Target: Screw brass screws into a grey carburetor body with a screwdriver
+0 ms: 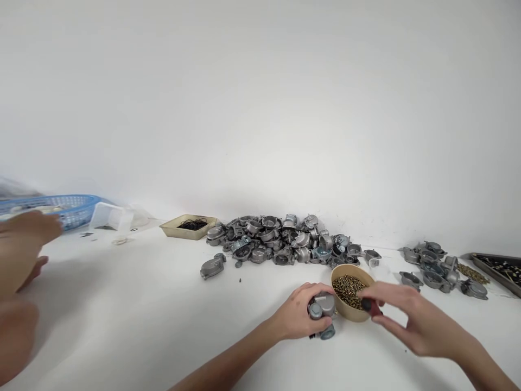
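Note:
My left hand point(302, 312) is wrapped round a grey metal housing point(324, 305) near the table's front, its fingers over the top and side. Just right of it stands a round tan bowl point(352, 314) filled with small brass-coloured screws point(349, 290). Over the bowl's right rim, my right hand point(411, 317) pinches a small dark and red object point(371, 307) between thumb and fingers; what it is cannot be made out. Behind the bowl lies a long heap of grey metal housings point(268, 239).
A shallow tray point(189, 233) of black rings stands behind left. More housings point(433, 271), loose screws point(472, 273) and a dark tray point(499, 277) lie right. Far left are a blue basket point(79, 214), a clear plastic container point(112, 216) and another person's blurred arms point(20, 255).

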### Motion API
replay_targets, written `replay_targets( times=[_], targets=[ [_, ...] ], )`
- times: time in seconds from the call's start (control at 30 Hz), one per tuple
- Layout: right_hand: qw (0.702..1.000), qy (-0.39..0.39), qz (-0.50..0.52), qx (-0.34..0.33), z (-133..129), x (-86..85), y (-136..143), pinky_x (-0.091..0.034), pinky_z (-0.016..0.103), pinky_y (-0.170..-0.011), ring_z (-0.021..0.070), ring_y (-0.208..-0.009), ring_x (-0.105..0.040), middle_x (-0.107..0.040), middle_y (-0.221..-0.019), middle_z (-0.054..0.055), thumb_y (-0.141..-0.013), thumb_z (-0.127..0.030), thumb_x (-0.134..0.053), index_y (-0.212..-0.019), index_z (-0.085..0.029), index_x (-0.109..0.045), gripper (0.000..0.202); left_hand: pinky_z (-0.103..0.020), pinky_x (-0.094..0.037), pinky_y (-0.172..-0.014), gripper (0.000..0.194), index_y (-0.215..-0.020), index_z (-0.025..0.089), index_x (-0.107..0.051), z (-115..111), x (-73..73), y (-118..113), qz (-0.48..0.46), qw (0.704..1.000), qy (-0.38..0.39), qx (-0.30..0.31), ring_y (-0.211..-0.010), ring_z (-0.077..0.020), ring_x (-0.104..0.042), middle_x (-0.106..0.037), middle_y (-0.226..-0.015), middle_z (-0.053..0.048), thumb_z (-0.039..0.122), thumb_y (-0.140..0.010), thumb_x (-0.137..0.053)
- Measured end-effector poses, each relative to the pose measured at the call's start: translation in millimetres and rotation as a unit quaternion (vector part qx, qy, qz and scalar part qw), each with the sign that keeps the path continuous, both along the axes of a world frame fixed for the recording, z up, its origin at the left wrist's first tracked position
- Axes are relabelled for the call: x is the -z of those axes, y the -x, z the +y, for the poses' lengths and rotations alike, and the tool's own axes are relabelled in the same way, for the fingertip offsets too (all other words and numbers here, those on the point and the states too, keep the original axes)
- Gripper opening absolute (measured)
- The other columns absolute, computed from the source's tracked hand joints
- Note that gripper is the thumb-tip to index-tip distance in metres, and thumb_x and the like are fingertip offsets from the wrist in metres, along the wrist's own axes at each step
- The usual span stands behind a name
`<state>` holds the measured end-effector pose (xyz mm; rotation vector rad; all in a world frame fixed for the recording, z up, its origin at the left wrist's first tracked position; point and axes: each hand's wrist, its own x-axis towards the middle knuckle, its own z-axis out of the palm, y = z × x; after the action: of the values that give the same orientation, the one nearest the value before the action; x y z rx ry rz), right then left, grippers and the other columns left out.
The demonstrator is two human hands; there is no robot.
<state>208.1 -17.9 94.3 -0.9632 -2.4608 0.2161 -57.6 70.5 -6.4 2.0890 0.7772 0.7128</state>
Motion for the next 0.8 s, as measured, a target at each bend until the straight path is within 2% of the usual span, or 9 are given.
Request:
replay_targets(
  times=[0.1,0.2,0.33,0.53,0.63,0.8],
  targets=[
    [0.99,-0.078,0.113,-0.026,18.0,-28.5,4.0,-0.06,0.032,-0.075,0.0213,-0.085,-0.069,-0.072,-0.104,0.006,-0.106,-0.022,-0.055,-0.147,-0.031,-0.051,0.042,-0.058,-0.036,-0.118,0.056,-0.131,0.029,-0.065,4.2,2.5,3.9,-0.01,1.0,0.001,0.017,-0.129,-0.0349,-0.054,-0.065,-0.133,-0.006,0.034,-0.077,-0.08],
    [0.97,-0.096,0.22,-0.03,39.3,-39.1,13.9,-0.063,0.029,-0.076,0.0203,-0.086,-0.071,-0.072,-0.104,0.005,-0.102,-0.021,-0.063,-0.143,-0.031,-0.057,0.042,-0.056,-0.035,-0.118,0.059,-0.133,0.03,-0.065,9.1,6.8,6.4,-0.022,0.999,0.001,0.047,-0.13,-0.0347,-0.054,-0.065,-0.133,-0.006,0.042,-0.078,-0.083],
    [0.951,-0.109,0.287,-0.026,62.6,-28.7,28.3,-0.064,0.026,-0.077,0.0187,-0.085,-0.072,-0.073,-0.104,0.003,-0.098,-0.019,-0.069,-0.137,-0.03,-0.063,0.041,-0.051,-0.039,-0.116,0.061,-0.132,0.031,-0.065,11.9,10.5,7.4,-0.045,0.997,-0.002,0.069,-0.123,-0.0306,-0.06,-0.067,-0.129,-0.005,0.043,-0.076,-0.086],
    [0.964,-0.069,0.255,-0.017,79.2,-7.2,36.6,-0.061,0.027,-0.072,0.0172,-0.08,-0.07,-0.073,-0.101,0.002,-0.098,-0.024,-0.068,-0.135,-0.03,-0.064,0.038,-0.045,-0.043,-0.113,0.056,-0.129,0.027,-0.065,10.9,7.5,7.7,-0.048,0.996,-0.016,0.071,-0.113,-0.0273,-0.064,-0.069,-0.123,-0.005,0.043,-0.078,-0.083],
    [0.969,-0.061,0.238,-0.014,82.0,-3.0,37.0,-0.06,0.03,-0.073,0.0177,-0.08,-0.069,-0.073,-0.101,0.002,-0.098,-0.027,-0.068,-0.135,-0.031,-0.064,0.037,-0.047,-0.042,-0.113,0.056,-0.129,0.027,-0.065,11.9,7.4,8.1,-0.041,0.996,-0.02,0.071,-0.112,-0.0276,-0.064,-0.069,-0.123,-0.005,0.044,-0.079,-0.082],
    [0.964,-0.043,0.264,-0.007,82.6,-3.2,38.1,-0.06,0.027,-0.071,0.0171,-0.08,-0.07,-0.073,-0.098,0.001,-0.097,-0.026,-0.069,-0.134,-0.031,-0.064,0.038,-0.049,-0.04,-0.115,0.057,-0.13,0.027,-0.064,13.5,8.9,8.1,-0.04,0.996,-0.021,0.075,-0.114,-0.0278,-0.063,-0.069,-0.124,-0.006,0.047,-0.08,-0.081]
  ],
)
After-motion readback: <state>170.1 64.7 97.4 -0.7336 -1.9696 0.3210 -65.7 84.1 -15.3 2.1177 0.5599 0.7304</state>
